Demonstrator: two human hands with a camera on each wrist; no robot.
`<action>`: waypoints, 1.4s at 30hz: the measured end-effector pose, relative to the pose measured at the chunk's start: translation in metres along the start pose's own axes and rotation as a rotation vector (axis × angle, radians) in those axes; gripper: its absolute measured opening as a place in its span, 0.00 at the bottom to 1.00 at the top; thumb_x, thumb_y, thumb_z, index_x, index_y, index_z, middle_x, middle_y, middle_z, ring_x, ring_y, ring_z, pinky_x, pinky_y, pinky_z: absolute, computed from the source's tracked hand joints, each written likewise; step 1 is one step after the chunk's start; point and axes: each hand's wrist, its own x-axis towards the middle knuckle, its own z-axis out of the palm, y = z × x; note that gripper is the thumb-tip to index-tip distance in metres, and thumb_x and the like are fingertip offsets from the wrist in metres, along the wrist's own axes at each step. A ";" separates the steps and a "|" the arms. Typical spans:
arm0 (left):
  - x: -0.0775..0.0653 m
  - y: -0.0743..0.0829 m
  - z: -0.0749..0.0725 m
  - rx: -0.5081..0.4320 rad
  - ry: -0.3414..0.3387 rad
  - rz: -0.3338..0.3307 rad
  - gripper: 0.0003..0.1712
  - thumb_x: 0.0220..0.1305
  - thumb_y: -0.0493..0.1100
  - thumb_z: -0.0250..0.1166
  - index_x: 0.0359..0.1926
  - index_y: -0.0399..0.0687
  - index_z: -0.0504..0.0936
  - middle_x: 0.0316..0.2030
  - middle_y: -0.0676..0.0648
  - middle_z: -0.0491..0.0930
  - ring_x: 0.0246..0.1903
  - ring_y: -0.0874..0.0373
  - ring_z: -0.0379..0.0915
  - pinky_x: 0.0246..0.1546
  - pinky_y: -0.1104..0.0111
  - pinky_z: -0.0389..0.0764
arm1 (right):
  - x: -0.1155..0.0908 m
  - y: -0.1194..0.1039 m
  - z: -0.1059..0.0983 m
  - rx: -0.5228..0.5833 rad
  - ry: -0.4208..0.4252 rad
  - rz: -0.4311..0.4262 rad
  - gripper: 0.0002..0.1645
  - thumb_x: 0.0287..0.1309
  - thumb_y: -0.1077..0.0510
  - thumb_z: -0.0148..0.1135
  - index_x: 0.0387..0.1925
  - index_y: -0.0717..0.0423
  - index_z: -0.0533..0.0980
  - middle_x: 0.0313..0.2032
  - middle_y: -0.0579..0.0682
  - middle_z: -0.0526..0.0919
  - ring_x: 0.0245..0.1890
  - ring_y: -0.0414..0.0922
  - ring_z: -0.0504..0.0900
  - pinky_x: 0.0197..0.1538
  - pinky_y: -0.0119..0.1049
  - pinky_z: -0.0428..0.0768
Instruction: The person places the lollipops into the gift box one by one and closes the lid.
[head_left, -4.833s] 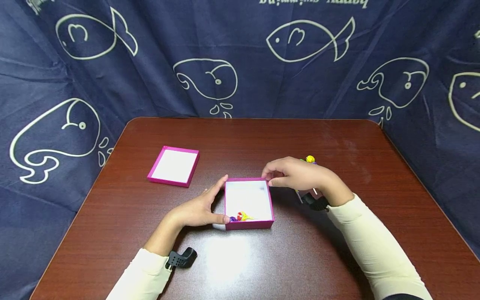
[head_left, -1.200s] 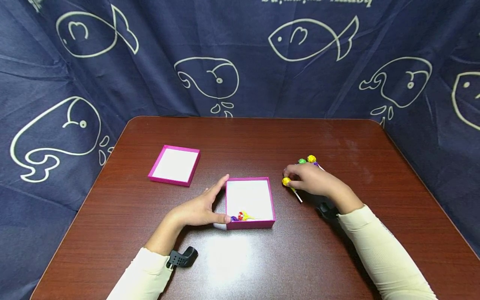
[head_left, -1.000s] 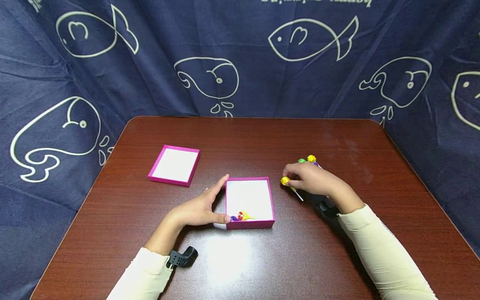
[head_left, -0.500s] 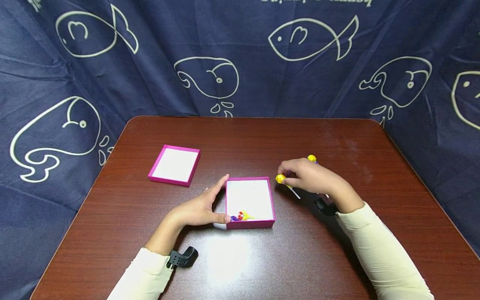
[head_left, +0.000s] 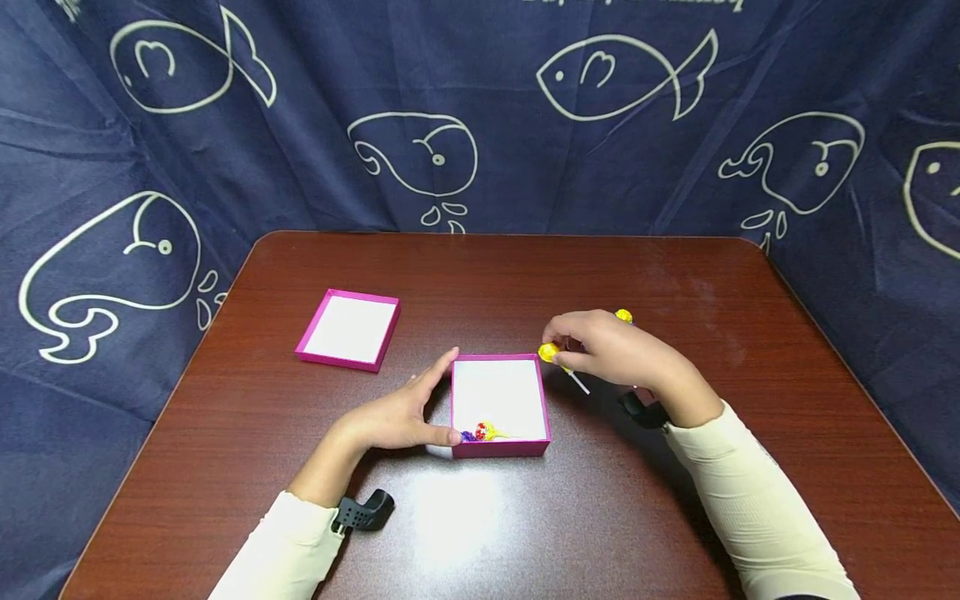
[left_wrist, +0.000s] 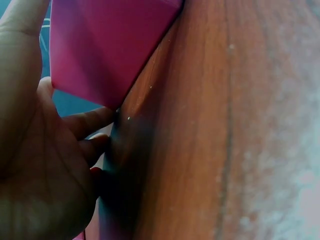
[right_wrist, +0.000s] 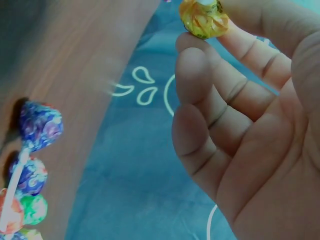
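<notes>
My right hand [head_left: 615, 350] pinches a yellow-wrapped lollipop [head_left: 549, 352] between thumb and fingers, beside the far right corner of the pink box [head_left: 500, 450]. Its white stick points down toward the table; in the right wrist view the yellow wrapper [right_wrist: 202, 19] shows at the fingertips. My left hand [head_left: 397, 417] rests along the box's left side, thumb at the near corner and forefinger at the far one, fingers fairly straight. Inside the white-lined box, a red and yellow lollipop [head_left: 486, 431] and a purple one [head_left: 468, 437] lie along the near wall.
A pink lid [head_left: 349, 331], white inside, lies at the left of the brown table [head_left: 480, 275]. Behind my right hand is a yellow lollipop [head_left: 624, 316]. Several more lie there in the right wrist view, among them a blue-purple lollipop [right_wrist: 41, 126] and a green one [right_wrist: 34, 209].
My right hand has picked up the yellow lollipop from the group on the right and carried it left to the box's far right corner. My left hand has stayed at the box.
</notes>
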 end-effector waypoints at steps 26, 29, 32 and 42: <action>-0.001 -0.003 -0.002 -0.017 -0.009 0.005 0.66 0.55 0.55 0.76 0.80 0.56 0.37 0.77 0.41 0.46 0.75 0.46 0.40 0.72 0.46 0.43 | 0.034 -0.037 0.012 0.023 -0.064 -0.156 0.07 0.60 0.64 0.66 0.38 0.51 0.79 0.35 0.42 0.79 0.33 0.41 0.77 0.38 0.33 0.76; -0.001 -0.003 -0.002 -0.011 -0.008 0.002 0.66 0.55 0.55 0.75 0.80 0.57 0.37 0.77 0.40 0.47 0.75 0.46 0.41 0.72 0.45 0.41 | 0.038 -0.040 0.016 0.027 -0.082 -0.162 0.06 0.60 0.63 0.67 0.38 0.51 0.79 0.36 0.42 0.80 0.33 0.43 0.77 0.38 0.32 0.76; -0.001 -0.002 -0.002 -0.013 -0.011 -0.010 0.66 0.55 0.55 0.75 0.80 0.58 0.37 0.77 0.41 0.47 0.75 0.46 0.40 0.72 0.45 0.40 | 0.043 -0.043 0.021 0.024 -0.103 -0.175 0.06 0.60 0.63 0.66 0.38 0.51 0.79 0.35 0.41 0.79 0.32 0.43 0.77 0.36 0.32 0.75; 0.001 -0.003 -0.002 -0.017 -0.010 0.011 0.66 0.55 0.55 0.75 0.80 0.54 0.37 0.77 0.42 0.44 0.75 0.46 0.40 0.72 0.47 0.46 | 0.054 -0.049 0.041 0.013 -0.178 -0.180 0.06 0.60 0.62 0.66 0.38 0.51 0.78 0.32 0.41 0.77 0.29 0.41 0.75 0.34 0.30 0.74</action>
